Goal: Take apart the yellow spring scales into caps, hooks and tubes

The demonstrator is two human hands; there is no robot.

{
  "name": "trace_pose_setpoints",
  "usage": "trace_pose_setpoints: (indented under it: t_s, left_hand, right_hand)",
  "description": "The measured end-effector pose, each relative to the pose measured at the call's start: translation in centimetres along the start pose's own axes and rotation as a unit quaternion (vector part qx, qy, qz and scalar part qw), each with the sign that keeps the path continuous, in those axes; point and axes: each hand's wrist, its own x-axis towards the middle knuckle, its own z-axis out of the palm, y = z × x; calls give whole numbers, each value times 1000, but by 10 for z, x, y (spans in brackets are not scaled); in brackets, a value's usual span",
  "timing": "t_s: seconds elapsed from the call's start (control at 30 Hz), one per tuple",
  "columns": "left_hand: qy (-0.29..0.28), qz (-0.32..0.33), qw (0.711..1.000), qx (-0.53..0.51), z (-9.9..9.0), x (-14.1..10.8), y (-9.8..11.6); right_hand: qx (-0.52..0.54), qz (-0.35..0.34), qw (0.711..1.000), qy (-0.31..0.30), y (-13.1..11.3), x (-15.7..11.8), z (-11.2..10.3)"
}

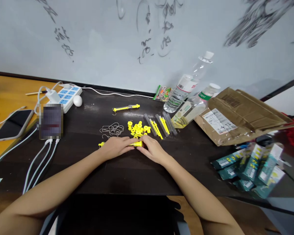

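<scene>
Both hands meet over a slim clear tube with yellow ends (pixel 137 144) near the middle of the dark table. My left hand (pixel 115 147) is closed around its length, hiding most of it. The fingers of my right hand (pixel 152 148) pinch its right yellow end. Just beyond lie a heap of small yellow plastic parts (pixel 137 128) and a tangle of bent metal wire hooks (pixel 112 129). Clear tubes and thin yellow rods (pixel 163 124) rest to the right of the heap. Farther back lies a similar yellow-ended tube with a hook (pixel 126 108).
Two bottles, one of clear water (pixel 185 86) and one of yellowish drink (pixel 192 107), stand at the back right. A brown parcel (pixel 237 114) and several green packets (pixel 251 166) lie at the right. Leftward are a power strip (pixel 70 96), cables and a phone (pixel 13 124).
</scene>
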Motion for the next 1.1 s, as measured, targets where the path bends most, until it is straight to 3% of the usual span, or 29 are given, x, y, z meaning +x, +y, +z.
trace_pose_setpoints:
  t_s: [0.6, 1.1]
  left_hand:
    - [69, -10, 997, -14, 3, -2, 3]
    - [93, -22, 995, -13, 1, 0, 8]
  right_hand:
    - [14, 37, 998, 39, 3, -1, 3]
    - [16, 68, 997, 37, 4, -1, 5]
